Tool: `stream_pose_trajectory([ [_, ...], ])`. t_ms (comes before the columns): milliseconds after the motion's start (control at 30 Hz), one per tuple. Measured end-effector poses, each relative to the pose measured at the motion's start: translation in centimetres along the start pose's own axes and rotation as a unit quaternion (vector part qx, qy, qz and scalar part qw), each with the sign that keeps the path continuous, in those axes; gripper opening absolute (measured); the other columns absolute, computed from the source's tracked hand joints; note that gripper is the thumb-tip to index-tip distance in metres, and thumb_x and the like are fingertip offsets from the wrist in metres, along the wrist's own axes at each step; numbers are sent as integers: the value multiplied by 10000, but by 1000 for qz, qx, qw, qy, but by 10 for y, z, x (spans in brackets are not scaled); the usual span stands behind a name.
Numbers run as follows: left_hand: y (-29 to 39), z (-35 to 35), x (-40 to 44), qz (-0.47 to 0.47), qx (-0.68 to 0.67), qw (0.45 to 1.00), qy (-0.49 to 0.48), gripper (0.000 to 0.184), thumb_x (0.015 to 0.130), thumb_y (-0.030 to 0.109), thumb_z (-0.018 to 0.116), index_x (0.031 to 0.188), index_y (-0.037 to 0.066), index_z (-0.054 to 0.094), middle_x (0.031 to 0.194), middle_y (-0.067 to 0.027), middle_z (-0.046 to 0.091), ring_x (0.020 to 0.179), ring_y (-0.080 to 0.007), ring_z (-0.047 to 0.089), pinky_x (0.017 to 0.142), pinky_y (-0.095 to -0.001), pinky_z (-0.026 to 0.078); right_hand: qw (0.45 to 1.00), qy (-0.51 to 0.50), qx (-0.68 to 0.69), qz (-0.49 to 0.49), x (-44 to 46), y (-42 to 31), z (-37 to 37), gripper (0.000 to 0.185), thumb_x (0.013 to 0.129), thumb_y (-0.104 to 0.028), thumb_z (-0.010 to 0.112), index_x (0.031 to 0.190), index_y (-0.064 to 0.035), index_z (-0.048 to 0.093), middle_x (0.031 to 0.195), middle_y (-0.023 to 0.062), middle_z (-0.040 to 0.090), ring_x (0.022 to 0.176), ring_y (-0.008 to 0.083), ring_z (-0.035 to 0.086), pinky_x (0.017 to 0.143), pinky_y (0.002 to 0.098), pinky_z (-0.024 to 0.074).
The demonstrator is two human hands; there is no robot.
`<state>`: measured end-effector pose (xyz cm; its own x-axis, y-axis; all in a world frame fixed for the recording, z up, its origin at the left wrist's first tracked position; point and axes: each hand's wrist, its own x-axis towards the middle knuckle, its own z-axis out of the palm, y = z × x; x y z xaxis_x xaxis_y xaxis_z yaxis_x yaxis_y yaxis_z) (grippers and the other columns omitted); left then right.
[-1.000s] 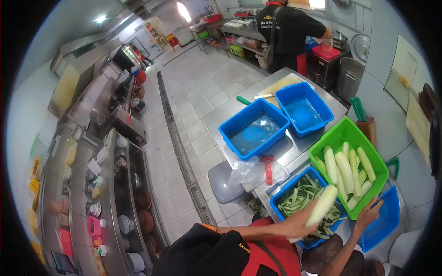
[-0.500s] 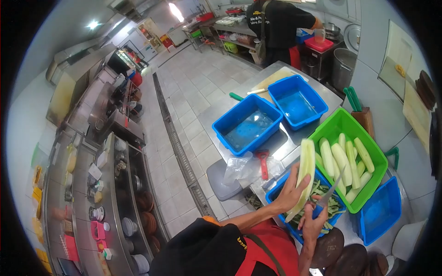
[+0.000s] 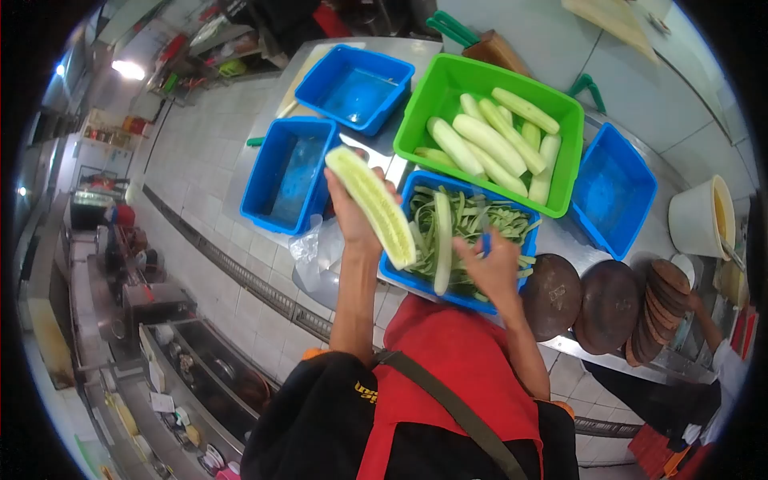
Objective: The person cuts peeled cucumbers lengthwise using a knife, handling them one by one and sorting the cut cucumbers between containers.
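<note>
My left hand [image 3: 352, 212] is closed around a halved peeled cucumber [image 3: 373, 210], tilted, with its pale seeded cut face upward. In my right hand [image 3: 494, 268] is a knife [image 3: 486, 242] with a blue handle, its blade above a blue tub [image 3: 460, 298] of green peelings [image 3: 472, 210]. A long pale cucumber piece [image 3: 442, 244] lies over the peelings, between my hands. Just behind, a green tub [image 3: 436, 92] contains several whole peeled cucumbers [image 3: 490, 142].
Two blue tubs [image 3: 276, 172] [image 3: 352, 88] stand at the back left, another blue tub [image 3: 616, 188] at the right. Several dark round stone slabs [image 3: 552, 298] line the front right edge, near a white bucket [image 3: 693, 214]. Another person's arm [image 3: 706, 322] reaches in at far right. A plastic bag [image 3: 314, 254] lies left.
My view has turned, shifting the table left and upward. The cucumber half in my left hand has moved away from the knife, and a separate piece now lies on the peelings.
</note>
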<state>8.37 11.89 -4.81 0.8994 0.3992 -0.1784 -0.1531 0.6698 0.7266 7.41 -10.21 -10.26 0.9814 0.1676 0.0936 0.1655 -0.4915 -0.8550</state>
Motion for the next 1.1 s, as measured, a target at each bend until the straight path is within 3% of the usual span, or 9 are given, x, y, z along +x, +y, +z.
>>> stream_pose_trajectory([
  [300,-10,-29,-16,-37,-10,999,31,668,961,667,270,1280,113,464,851,-85,550,651,-206,557,548,-335,484,992,-121,-37,-11,-6,15,35,275,698,-165,727,775,26,545,619,182,607,568,363,633,558,437,500],
  [367,-7,-28,-19,-28,-6,998,56,668,964,665,260,1269,109,469,836,-85,550,635,-200,556,531,-326,483,945,-191,149,218,0,4,10,247,703,-147,725,756,15,546,601,161,590,553,337,620,552,417,485],
  [400,-8,-31,-18,-26,-4,998,52,671,964,668,258,1266,106,468,827,-85,550,638,-201,558,538,-330,486,985,-125,79,89,2,8,11,227,735,-134,723,739,7,546,583,142,572,533,318,603,545,402,471],
  [633,-21,-34,-15,-93,134,983,84,497,977,543,445,1214,108,476,852,-81,589,548,-185,577,432,-293,489,996,-38,-79,-34,8,9,40,249,802,-148,717,754,7,529,600,159,575,577,351,624,555,411,473],
  [700,-34,-39,-15,-158,388,908,29,436,934,427,591,1188,86,494,859,-84,611,537,-174,590,404,-285,475,998,-47,-37,-20,13,12,38,239,808,-157,717,777,11,550,623,153,588,590,323,629,564,403,476],
  [833,-73,-53,-12,41,664,739,-106,532,774,297,751,1186,51,520,970,-208,672,861,-379,676,713,-447,544,998,-44,52,17,14,25,46,227,808,-172,730,856,16,611,697,108,625,629,206,614,592,365,477],
  [967,-102,-48,3,86,685,718,-87,753,645,384,842,1190,28,465,985,-284,632,946,-456,616,805,-518,490,976,-94,148,131,7,28,49,152,853,-157,706,876,-29,627,725,26,608,593,130,564,535,309,457],
  [1000,-98,-42,8,48,697,707,-107,767,634,348,844,1194,21,434,980,-289,621,947,-474,609,810,-524,490,975,-107,170,97,5,40,52,159,884,-137,680,915,-5,597,690,54,588,372,111,472,305,262,323],
  [1100,-133,-62,22,107,748,650,-85,749,658,163,765,1291,27,388,972,-253,605,942,-446,609,803,-514,482,969,-126,180,111,4,32,46,141,897,-119,660,927,-1,590,705,63,585,358,109,469,302,265,337],
])
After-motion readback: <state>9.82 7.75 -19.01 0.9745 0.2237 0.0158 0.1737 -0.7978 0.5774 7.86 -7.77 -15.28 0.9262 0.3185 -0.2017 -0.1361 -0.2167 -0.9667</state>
